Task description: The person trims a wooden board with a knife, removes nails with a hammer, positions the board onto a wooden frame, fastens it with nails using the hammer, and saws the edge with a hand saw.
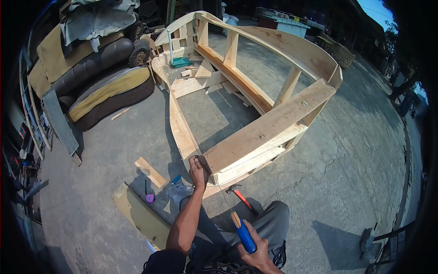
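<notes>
My right hand (pixel 256 252) is closed around the blue handle of a handsaw (pixel 245 237). Its thin blade, seen nearly edge-on, runs up to the near corner of a wooden sofa frame (pixel 182 128). My left hand (pixel 197 172) grips the near end of a brown wooden board (pixel 269 125) that lies along the frame's arm, its fingers bent over the edge. Where exactly the blade meets the wood is too fine to tell. A claw hammer (pixel 244 199) with a red-orange handle lies on the ground between the frame and my knee.
A wood offcut (pixel 150 172), a pink tape measure (pixel 150 197), a blue object (pixel 176 179) and a clear plastic bag (pixel 180 192) lie at left. Wood scraps and a green dustpan (pixel 181 62) sit inside the frame. An old sofa (pixel 107 86) stands behind left.
</notes>
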The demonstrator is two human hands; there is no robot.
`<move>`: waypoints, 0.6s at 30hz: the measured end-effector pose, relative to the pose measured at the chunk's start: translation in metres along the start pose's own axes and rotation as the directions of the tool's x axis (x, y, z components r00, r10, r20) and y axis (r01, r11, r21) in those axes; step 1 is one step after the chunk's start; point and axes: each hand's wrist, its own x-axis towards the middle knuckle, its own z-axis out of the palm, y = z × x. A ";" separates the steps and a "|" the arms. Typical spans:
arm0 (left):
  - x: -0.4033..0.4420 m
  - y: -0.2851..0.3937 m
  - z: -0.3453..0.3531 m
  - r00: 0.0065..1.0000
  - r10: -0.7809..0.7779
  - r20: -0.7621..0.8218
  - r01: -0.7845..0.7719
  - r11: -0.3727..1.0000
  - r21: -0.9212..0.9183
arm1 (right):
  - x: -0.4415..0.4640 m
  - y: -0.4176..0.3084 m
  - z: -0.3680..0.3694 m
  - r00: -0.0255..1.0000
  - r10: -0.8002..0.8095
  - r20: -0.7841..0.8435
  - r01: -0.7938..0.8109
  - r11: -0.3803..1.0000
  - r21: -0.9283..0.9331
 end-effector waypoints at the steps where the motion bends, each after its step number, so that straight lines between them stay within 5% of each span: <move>1: -0.002 0.010 -0.004 0.996 -0.074 0.047 0.075 0.997 -0.025 | 0.036 0.003 0.019 0.999 0.043 0.031 -0.043 0.999 0.002; 6: 0.001 0.005 -0.004 0.999 0.014 0.041 -0.015 1.000 0.021 | 0.046 0.004 0.022 0.984 0.167 0.065 -0.170 0.985 0.031; 9: 0.000 -0.002 0.002 0.999 0.030 -0.015 -0.031 0.999 -0.036 | -0.018 0.011 -0.003 0.997 -0.061 -0.047 0.060 0.998 -0.034; 11: -0.002 0.002 0.000 0.999 0.022 -0.027 -0.023 0.999 -0.037 | -0.033 0.008 -0.012 0.993 0.116 0.006 -0.116 0.993 -0.029; 13: -0.005 0.015 -0.003 0.999 0.024 -0.027 -0.025 0.999 -0.048 | 0.009 0.004 0.013 0.998 0.036 -0.046 -0.035 0.999 0.021; 15: -0.005 0.027 -0.012 0.985 -0.131 0.115 0.142 0.986 -0.089 | 0.065 0.003 0.039 0.998 0.052 -0.019 -0.051 0.998 0.037; 18: 0.002 0.009 -0.007 0.993 -0.066 0.100 0.070 0.997 -0.036 | 0.059 0.007 0.033 0.994 0.107 0.015 -0.107 0.994 0.037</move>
